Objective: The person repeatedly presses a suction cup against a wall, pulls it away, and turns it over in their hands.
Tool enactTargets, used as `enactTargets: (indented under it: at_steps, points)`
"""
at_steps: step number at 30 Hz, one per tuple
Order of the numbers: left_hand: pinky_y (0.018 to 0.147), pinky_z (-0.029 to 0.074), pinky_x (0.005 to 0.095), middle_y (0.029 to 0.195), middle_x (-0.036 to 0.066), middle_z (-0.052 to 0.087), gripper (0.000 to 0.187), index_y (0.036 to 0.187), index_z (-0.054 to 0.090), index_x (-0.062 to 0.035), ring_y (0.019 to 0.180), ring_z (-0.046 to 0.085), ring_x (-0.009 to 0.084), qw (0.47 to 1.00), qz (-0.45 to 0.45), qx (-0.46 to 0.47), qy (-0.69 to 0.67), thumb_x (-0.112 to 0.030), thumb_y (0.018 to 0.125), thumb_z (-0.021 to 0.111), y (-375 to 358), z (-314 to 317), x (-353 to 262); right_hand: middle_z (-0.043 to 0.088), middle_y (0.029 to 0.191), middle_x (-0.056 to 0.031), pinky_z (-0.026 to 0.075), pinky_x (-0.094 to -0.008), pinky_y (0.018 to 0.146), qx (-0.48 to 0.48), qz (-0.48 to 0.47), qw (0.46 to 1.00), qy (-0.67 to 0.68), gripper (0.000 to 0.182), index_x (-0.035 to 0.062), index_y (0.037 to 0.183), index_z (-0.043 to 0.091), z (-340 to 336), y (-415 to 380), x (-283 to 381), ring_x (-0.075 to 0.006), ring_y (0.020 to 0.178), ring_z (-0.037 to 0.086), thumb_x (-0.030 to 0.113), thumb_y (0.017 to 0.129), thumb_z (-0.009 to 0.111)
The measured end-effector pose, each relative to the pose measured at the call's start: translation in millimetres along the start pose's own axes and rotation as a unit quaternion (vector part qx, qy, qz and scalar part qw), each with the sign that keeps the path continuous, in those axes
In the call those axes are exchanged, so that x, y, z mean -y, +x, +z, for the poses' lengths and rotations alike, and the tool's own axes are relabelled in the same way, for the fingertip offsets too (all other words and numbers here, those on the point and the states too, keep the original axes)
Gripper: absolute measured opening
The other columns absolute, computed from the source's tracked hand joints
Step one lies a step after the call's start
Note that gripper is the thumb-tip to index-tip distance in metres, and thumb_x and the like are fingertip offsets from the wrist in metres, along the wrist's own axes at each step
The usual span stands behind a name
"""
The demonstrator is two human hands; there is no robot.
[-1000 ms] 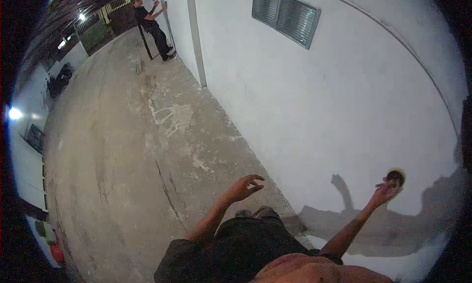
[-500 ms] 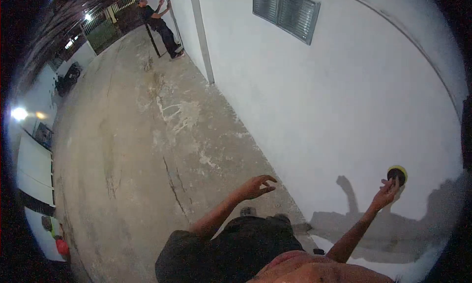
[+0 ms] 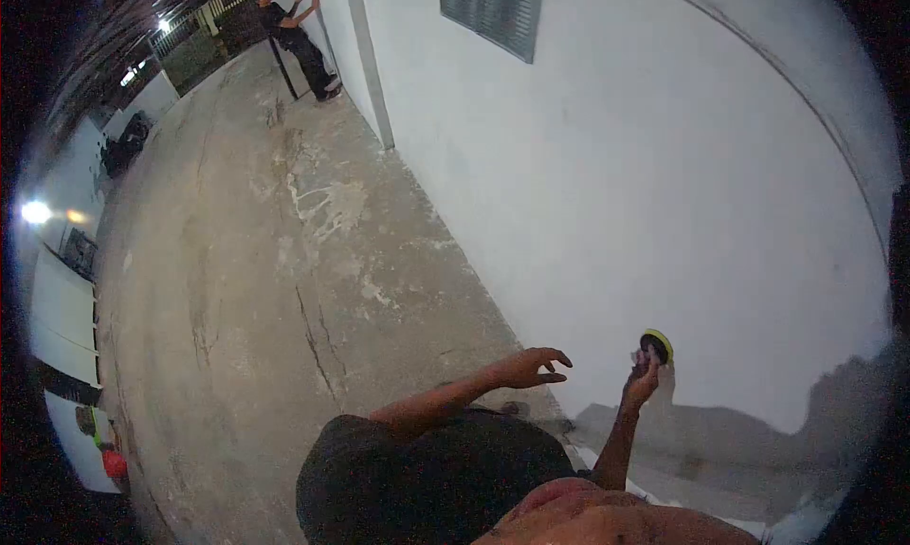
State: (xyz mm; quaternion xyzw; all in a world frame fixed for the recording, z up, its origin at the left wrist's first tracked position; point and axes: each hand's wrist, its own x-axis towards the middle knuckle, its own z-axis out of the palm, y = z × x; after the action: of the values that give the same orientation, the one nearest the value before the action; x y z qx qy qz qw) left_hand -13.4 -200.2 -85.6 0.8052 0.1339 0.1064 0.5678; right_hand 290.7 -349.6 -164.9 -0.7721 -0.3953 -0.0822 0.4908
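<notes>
My right hand [image 3: 643, 377] is raised against the white wall [image 3: 664, 185] and grips a small round pad [image 3: 656, 344], dark with a yellow rim, pressed on or close to the wall. My left hand [image 3: 531, 366] hovers in the air to the left of it, fingers spread, holding nothing. Both forearms reach out from my dark shirt [image 3: 427, 479] at the bottom of the view. The wall below the pad shows a darker grey patch [image 3: 739, 450].
A cracked, stained concrete floor [image 3: 256, 261] runs along the wall. Another person in dark clothes [image 3: 296, 38] stands far off, hands on the wall. A louvred vent [image 3: 493, 9] sits high on the wall. Lamps and a red object [image 3: 114, 463] are at the left.
My right hand with the pad has shifted left along the wall and a little lower. My left hand has drifted right, closer to it. The view has turned slightly.
</notes>
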Motion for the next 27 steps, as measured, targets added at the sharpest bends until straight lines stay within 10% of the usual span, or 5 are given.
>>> enactTargets:
  at_steps: [5,6,7,15,27]
  points:
    - [0.093,0.05,0.0431,0.13,0.014,0.055,0.042,0.127,0.055,-0.0098,0.104,0.064,0.0254,1.0,-0.014,0.004,0.007,-0.036,0.095,0.06,45.0,33.9,-45.3,0.069,0.108,-0.0168,0.054,-0.0311,0.08,0.005,0.098,0.964,0.246,0.029,-0.0003,0.125,0.057,-37.0,36.7,41.7,-0.0204,0.095,0.067,0.012,0.099,0.055]
    - [0.092,0.05,0.0431,0.131,0.014,0.055,0.041,0.127,0.054,-0.0097,0.105,0.063,0.0254,1.0,-0.005,-0.004,-0.014,-0.036,0.095,0.061,49.7,36.3,-52.5,0.07,0.102,-0.0154,0.055,-0.0295,0.078,-0.016,-0.094,0.99,0.108,0.03,0.0018,0.127,0.055,-49.0,52.4,39.0,-0.02,0.093,0.068,0.012,0.099,0.054]
    - [0.092,0.051,0.043,0.131,0.014,0.055,0.041,0.128,0.054,-0.0095,0.107,0.063,0.0253,0.999,0.003,-0.009,-0.037,-0.035,0.095,0.061,52.0,44.9,-57.0,0.069,0.106,-0.0158,0.055,-0.0297,0.078,0.004,-0.034,0.993,0.113,0.032,0.0028,0.13,0.052,-73.3,65.5,107.8,-0.0196,0.095,0.067,0.01,0.099,0.054]
    - [0.084,0.054,0.0407,0.124,0.014,0.06,0.042,0.126,0.055,-0.0047,0.098,0.066,0.0279,0.998,-0.013,-0.063,-0.028,-0.032,0.095,0.062,50.3,67.3,-43.8,0.067,0.098,-0.0044,0.05,-0.0271,0.072,0.13,0.026,0.973,0.19,0.033,0.0064,0.121,0.061,-23.3,13.8,8.6,-0.0127,0.085,0.061,0.027,0.095,0.06]
    - [0.086,0.054,0.0428,0.122,0.012,0.062,0.041,0.126,0.056,-0.006,0.101,0.066,0.0286,0.985,-0.055,-0.158,-0.039,-0.034,0.097,0.059,-8.0,46.5,-17.7,0.058,0.131,-0.0199,0.057,-0.0357,0.078,0.261,0.018,0.947,0.188,0.035,0.0087,0.137,0.043,-2.8,34.1,-17.7,-0.0303,0.114,0.062,0.022,0.106,0.034]
